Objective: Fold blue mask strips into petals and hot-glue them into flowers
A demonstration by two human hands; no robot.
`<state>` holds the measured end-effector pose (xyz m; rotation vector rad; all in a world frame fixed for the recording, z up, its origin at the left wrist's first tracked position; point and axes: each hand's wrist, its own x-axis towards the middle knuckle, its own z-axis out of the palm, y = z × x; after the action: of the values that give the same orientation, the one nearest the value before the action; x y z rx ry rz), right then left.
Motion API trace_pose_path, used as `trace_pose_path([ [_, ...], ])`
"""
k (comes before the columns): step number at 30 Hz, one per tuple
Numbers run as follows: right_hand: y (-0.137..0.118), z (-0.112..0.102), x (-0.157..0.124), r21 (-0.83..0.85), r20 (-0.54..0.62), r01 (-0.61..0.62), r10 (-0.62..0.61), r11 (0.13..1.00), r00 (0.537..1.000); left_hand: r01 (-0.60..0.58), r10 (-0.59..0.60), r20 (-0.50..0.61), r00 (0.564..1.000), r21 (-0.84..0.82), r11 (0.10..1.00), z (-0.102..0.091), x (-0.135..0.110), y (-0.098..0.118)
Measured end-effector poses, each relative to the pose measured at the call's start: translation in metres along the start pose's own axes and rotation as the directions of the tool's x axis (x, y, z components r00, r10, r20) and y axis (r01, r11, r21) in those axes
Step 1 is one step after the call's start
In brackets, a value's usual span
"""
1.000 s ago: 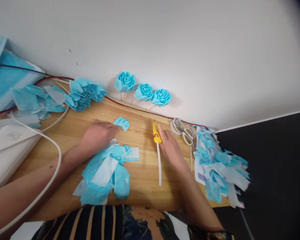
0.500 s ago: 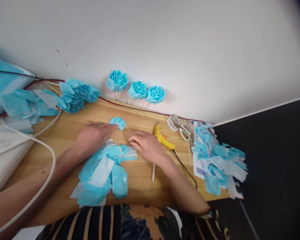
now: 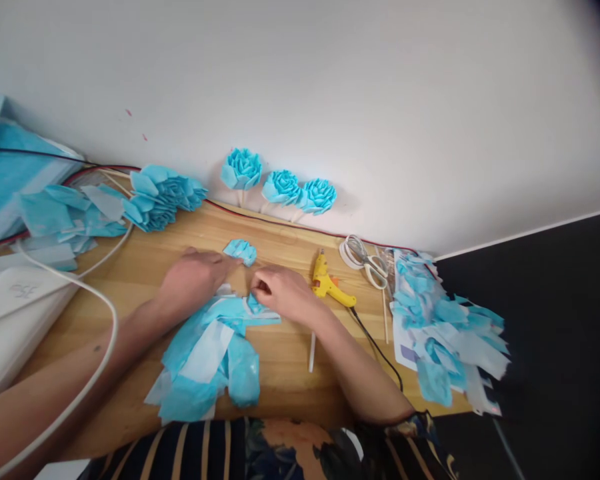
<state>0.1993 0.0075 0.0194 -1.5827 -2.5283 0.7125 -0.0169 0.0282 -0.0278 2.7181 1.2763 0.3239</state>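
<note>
A small row of folded blue petals (image 3: 241,252) lies on the wooden table. My left hand (image 3: 193,280) rests just below it, fingers stretched toward the row with their tips close to its lower edge. My right hand (image 3: 284,293) has curled fingers closed on a small folded blue petal (image 3: 254,303), partly hidden beneath them. Under and below both hands spreads a loose pile of blue and white non-woven fabric pieces (image 3: 207,350). To the right of my right hand lies a yellow glue gun (image 3: 326,281).
Three blue fabric flowers (image 3: 241,169) lean against the wall, with more flowers (image 3: 160,197) at left. Scissors (image 3: 375,270) and a heap of fabric scraps (image 3: 437,320) lie at right. A white cable (image 3: 113,333) loops over my left forearm beside a white box (image 3: 17,327).
My right hand has shifted slightly left and down onto the folded petal that lay on the fabric pile. My left hand has drawn back a little from the petal row.
</note>
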Motion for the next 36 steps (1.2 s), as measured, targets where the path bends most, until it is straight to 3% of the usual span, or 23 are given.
trace_pose_path([
  [3, 0.017, -0.005, -0.002, 0.241, -0.052, -0.08, 0.095, 0.967, 0.994, 0.013, -0.013, 0.037, 0.999, 0.024, 1.0, -0.002, 0.002, 0.001],
  [7, 0.039, -0.005, -0.002, 0.54, -0.099, -0.128, 0.214, 0.832, 0.972, 0.015, -0.017, 0.087, 0.996, 0.018, 1.0, -0.007, 0.004, 0.003],
  [15, 0.05, 0.011, 0.016, 0.78, -0.149, -0.105, 0.346, 0.617, 0.926, 0.024, -0.024, 0.065, 0.998, -0.001, 1.0, -0.008, 0.003, 0.003],
  [17, 0.051, 0.011, 0.02, 0.76, -0.163, -0.099, 0.335, 0.642, 0.928, 0.024, -0.024, 0.073, 0.997, 0.002, 1.0, -0.008, 0.003, 0.003],
  [19, 0.051, 0.008, 0.022, 0.677, -0.201, -0.089, 0.3, 0.731, 0.933, 0.027, -0.027, 0.073, 0.997, 0.004, 1.0, -0.007, 0.003, 0.003],
  [22, 0.047, 0.0, 0.022, 0.434, -0.211, -0.088, 0.196, 0.896, 0.958, 0.023, -0.023, 0.053, 0.998, -0.008, 1.0, -0.007, 0.003, 0.003],
  [24, 0.04, -0.006, 0.024, 0.244, -0.145, -0.083, 0.121, 0.966, 0.982, 0.016, -0.016, 0.043, 0.999, -0.006, 1.0, -0.006, 0.002, 0.003],
  [29, 0.023, -0.013, 0.033, -0.07, -0.06, -0.102, 0.098, 0.992, 0.993, 0.019, -0.02, 0.042, 0.999, 0.014, 1.0, -0.004, 0.002, 0.002],
  [33, 0.026, -0.012, 0.031, -0.062, -0.053, -0.088, 0.085, 0.994, 0.995, 0.019, -0.02, 0.047, 0.999, 0.023, 1.0, -0.005, 0.002, 0.002],
  [36, 0.037, -0.008, 0.025, 0.188, -0.13, -0.098, 0.124, 0.977, 0.984, 0.008, -0.009, 0.047, 0.999, 0.013, 1.0, -0.006, 0.002, 0.003],
])
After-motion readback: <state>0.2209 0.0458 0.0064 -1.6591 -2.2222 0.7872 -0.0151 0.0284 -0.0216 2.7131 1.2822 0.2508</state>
